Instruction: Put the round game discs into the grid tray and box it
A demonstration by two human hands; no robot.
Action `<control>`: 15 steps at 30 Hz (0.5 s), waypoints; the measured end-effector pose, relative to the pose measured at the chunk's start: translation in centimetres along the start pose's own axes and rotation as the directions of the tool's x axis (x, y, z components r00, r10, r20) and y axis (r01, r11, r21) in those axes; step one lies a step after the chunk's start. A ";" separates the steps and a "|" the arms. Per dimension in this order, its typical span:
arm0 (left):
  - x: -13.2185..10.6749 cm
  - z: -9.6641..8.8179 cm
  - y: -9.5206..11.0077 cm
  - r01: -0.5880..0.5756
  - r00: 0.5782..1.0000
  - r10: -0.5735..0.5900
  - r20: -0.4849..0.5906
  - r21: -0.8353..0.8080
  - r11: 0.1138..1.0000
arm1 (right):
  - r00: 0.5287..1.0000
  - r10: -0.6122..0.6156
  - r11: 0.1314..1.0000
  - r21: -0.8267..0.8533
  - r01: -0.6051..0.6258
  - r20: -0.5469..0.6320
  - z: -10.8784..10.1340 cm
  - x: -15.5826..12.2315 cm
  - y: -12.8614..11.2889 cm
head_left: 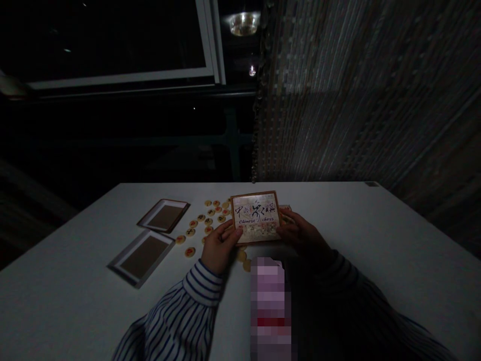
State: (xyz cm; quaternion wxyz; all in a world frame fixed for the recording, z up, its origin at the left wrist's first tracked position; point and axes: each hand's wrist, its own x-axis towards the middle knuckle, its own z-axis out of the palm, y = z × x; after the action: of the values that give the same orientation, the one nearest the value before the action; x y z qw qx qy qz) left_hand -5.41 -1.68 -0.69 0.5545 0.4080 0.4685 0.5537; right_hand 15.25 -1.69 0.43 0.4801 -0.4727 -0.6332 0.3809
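A flat rectangular panel printed "Chinese chess", with a brown border, is tilted up between my two hands; I cannot tell whether it is a box or a folded board. My left hand grips its lower left corner, thumb on the printed face. At the right edge, the fingers of my right hand are closed round it, partly in shadow. Round wooden Chinese chess pieces with red or black characters lie scattered left of and below the panel. Another printed edge shows behind its right side; the rest is hidden.
Two shallow open trays lie on the left: a brown-edged tray at the back and a pale-edged tray nearer. A pixelated patch covers something at the front. Beyond the white table hang a string curtain and a dark window.
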 end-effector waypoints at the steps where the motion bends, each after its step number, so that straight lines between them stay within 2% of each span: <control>1: 0.0 0.0 -0.1 -0.010 1.000 0.010 0.007 0.000 1.000 | 1.000 0.027 1.000 0.010 -0.027 0.002 -0.1 0.0 -0.1; 5: -0.4 0.3 -0.3 -0.115 0.989 0.113 0.097 0.012 0.993 | 0.995 0.100 0.994 0.039 -0.099 -0.027 -0.8 0.3 -0.3; 8: -0.6 0.3 -0.6 -0.283 0.953 0.260 0.157 0.152 0.947 | 0.986 0.140 0.987 0.095 -0.132 -0.090 -0.8 0.5 -0.2; 9: -0.6 0.2 -0.7 -0.353 0.933 0.319 0.166 0.246 0.903 | 0.983 0.152 0.983 0.116 -0.141 -0.101 -0.7 0.6 -0.1; 11: -0.6 -0.1 -0.9 -0.517 0.852 0.483 0.200 0.465 0.718 | 0.978 0.184 0.974 0.153 -0.167 -0.103 -0.6 0.8 0.2; 13: -0.6 -0.3 -1.1 -0.596 0.777 0.580 0.245 0.586 0.549 | 0.969 0.232 0.959 0.186 -0.214 -0.083 -0.5 0.9 0.4; 15: -0.6 -0.4 -1.2 -0.641 0.719 0.631 0.292 0.629 0.439 | 0.960 0.270 0.941 0.230 -0.248 -0.068 -0.6 1.0 0.4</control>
State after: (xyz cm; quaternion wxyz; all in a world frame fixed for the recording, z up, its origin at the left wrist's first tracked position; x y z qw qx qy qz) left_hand -5.47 -2.37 -1.93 0.1132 0.7327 0.4477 0.4998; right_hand 15.83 -0.61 0.43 0.5057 -0.5144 -0.4949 0.4844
